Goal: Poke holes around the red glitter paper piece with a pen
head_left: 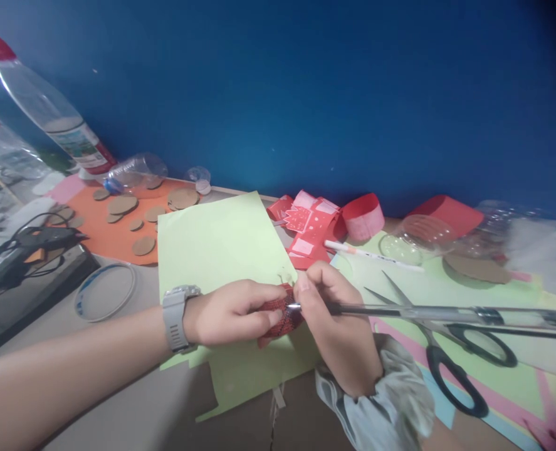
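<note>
My left hand (240,311), with a grey watch on the wrist, grips a small red piece with dark patterning (286,321) over the light green paper (212,244). My right hand (336,313) pinches a long, slim silver-and-black pen-like rod (400,311). Its metal tip meets the red piece or lies right beside it; I cannot tell which. The rod stretches out to the right edge of the view. A grey-green scrunchie (390,388) sits round the right wrist. Part of the red piece is hidden by my fingers.
Open scissors (430,335) lie on papers at right, near a white marker (374,255). Red paper strips (315,225) stand behind. Left are a tape ring (128,294), cardboard discs on orange paper (89,213), a glue gun (42,241) and a bottle (47,106). A blue wall (306,94) rises behind.
</note>
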Demonstrator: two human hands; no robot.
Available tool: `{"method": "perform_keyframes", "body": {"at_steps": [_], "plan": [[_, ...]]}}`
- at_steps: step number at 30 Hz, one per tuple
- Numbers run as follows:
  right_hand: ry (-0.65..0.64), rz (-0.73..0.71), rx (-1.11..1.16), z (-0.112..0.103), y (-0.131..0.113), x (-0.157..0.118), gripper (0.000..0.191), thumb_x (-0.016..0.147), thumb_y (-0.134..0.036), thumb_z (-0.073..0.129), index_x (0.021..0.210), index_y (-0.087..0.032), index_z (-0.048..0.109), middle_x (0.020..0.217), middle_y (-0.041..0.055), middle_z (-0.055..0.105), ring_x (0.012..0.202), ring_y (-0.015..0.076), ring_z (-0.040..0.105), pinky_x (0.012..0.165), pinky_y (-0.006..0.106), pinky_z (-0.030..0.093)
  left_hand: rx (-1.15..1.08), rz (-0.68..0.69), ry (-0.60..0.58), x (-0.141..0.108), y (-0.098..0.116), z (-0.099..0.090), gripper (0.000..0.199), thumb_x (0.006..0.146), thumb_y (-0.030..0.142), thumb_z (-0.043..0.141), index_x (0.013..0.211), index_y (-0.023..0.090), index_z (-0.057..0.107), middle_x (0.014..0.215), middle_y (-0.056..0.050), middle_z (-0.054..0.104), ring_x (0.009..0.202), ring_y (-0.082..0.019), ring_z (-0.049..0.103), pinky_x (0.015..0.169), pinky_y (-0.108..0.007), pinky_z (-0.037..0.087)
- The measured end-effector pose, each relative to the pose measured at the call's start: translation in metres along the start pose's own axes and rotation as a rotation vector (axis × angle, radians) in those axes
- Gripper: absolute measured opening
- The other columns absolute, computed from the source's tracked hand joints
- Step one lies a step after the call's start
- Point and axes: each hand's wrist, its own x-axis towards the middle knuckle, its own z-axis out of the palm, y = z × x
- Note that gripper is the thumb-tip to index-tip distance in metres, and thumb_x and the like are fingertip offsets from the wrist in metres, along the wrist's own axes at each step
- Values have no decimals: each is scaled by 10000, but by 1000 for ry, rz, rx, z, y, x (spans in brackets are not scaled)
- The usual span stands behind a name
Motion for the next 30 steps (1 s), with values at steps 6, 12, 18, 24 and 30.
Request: {"method": "perform_keyframes", "body": {"at_steps": [6, 12, 18, 24, 30], "plan": [[13, -5, -7, 0, -1, 1, 289, 895, -238, 448, 635, -218, 324, 567, -59, 288, 518, 99, 299, 484, 238, 288, 4, -17, 8, -1, 0, 0, 281, 988, 334, 339, 854, 134, 484, 699, -38, 555, 633, -135, 527, 667, -243, 457], [18, 2, 0, 1, 0, 1, 279, 897, -236, 444, 639, -217, 336, 572, -53, 318, 523, 101, 330, 487, 239, 303, -4, -2, -1, -1, 0, 1, 261, 988, 301, 334, 837, 135, 469, 695, -35, 541, 634, -130, 515, 667, -239, 450], [17, -19, -19, 0, -1, -1, 279, 912, -230, 428, 645, -213, 352, 575, -54, 325, 521, 98, 321, 483, 235, 300, -12, -4, 11, 0, 0, 1, 259, 987, 305, 341, 840, 137, 473, 688, -32, 542, 627, -130, 517, 662, -240, 451], [3, 10, 52, -1, 3, 1, 292, 927, -272, 430, 647, -209, 377, 576, -51, 355, 523, 97, 344, 484, 234, 308, -50, -5, 27, -1, 4, 1, 321, 998, 343, 323, 864, 118, 508, 687, -49, 544, 616, -138, 523, 649, -251, 455], [51, -19, 59, -2, 0, -1, 300, 923, -257, 428, 633, -210, 367, 559, -55, 351, 502, 94, 322, 476, 234, 299, -35, 31, 40, -1, 5, 1, 377, 1007, 332, 267, 817, 116, 511, 692, -83, 572, 664, -165, 535, 703, -292, 458]]}}
